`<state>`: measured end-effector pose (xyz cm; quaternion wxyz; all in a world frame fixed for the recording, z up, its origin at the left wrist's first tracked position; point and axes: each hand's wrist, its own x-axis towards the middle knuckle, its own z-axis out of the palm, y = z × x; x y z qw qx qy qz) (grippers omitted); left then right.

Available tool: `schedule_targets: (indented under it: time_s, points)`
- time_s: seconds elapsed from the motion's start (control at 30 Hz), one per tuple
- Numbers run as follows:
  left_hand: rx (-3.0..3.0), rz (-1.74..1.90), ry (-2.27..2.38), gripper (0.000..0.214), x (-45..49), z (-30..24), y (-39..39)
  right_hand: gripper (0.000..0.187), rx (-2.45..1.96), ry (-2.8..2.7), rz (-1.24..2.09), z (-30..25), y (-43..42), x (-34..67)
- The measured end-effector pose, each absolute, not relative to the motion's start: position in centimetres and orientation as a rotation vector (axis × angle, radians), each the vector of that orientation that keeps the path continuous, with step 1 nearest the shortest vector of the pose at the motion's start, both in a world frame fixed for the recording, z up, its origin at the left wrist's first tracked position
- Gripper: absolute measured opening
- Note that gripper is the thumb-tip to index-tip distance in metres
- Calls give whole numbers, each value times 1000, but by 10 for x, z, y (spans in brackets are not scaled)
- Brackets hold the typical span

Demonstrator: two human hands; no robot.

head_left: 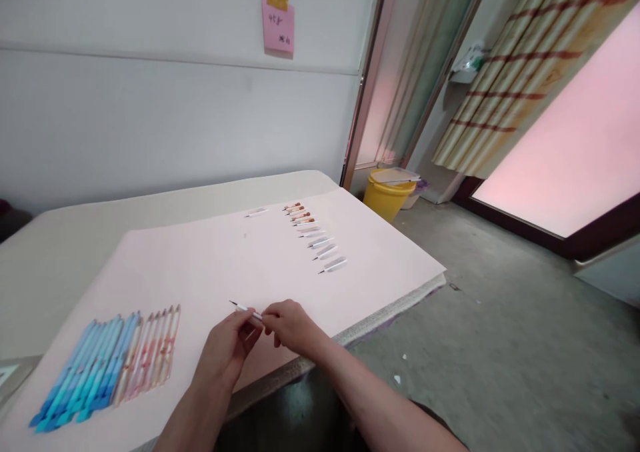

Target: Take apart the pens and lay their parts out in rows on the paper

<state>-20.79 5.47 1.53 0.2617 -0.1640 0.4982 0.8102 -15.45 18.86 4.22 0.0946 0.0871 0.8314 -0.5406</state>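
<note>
My left hand [227, 345] and my right hand [290, 327] meet above the near edge of the table, both pinched on a thin white pen refill [245, 309] whose tip points up and left. A row of blue pens [87, 372] and a row of pink pens [153, 352] lie side by side to the left of my hands. Farther back on the right lies a column of several short pen parts [313, 235], with one single part [257, 213] apart to their left.
A large pale pink sheet [210, 265] covers the table [60, 252]. A pink sticky note [278, 25] hangs on the white wall. A yellow bucket [387, 195] stands on the concrete floor beyond the table, near striped curtains [525, 72].
</note>
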Motion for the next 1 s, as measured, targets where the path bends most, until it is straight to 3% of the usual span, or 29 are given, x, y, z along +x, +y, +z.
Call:
schedule_targets:
  time_s: [0.13, 0.23, 0.43, 0.67, 1.0]
  points:
    - [-576, 2274, 1340, 7, -216, 17, 49, 33, 382, 1989, -2081, 39, 192, -156]
    - [-666, 2291, 1315, 6, -220, 21, 45, 24, 453, 1873, -2204, 39, 191, -157]
    - [-747, 2282, 1321, 5, -225, 29, 42, 4, 486, 1914, -2311, 41, 196, -159]
    - [-609, 2171, 1359, 5, -205, 32, 56, 19, 467, 2121, -2289, 39, 197, -162]
    - [-499, 2113, 1335, 9, -186, 19, 71, 22, 477, 2353, -2161, 23, 192, -167]
